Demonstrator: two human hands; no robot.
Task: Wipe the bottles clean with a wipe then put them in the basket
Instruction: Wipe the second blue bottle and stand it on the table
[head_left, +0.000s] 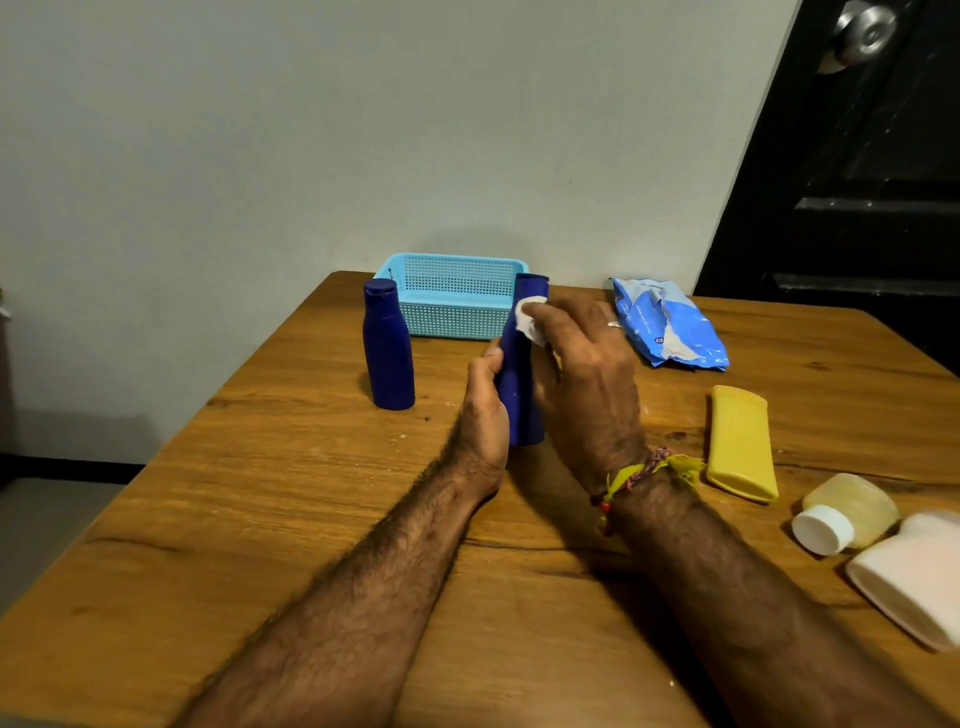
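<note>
A dark blue bottle (521, 389) stands upright at the table's middle. My left hand (485, 410) grips its lower body from the left. My right hand (587, 384) holds a white wipe (530, 322) against the bottle's upper part, just under the cap. A second dark blue bottle (387, 345) stands upright to the left, untouched. Behind both sits a light blue mesh basket (452, 314) with nothing visible inside. A yellow bottle (740, 441) lies flat on the right, with a pale yellow bottle with a white cap (847, 512) and a white bottle (914, 577) lying nearer the right edge.
A blue and white pack of wipes (667, 325) lies at the back right of the wooden table (291, 519). A grey wall rises right behind the basket. A dark door with a metal knob (865, 34) stands at the right.
</note>
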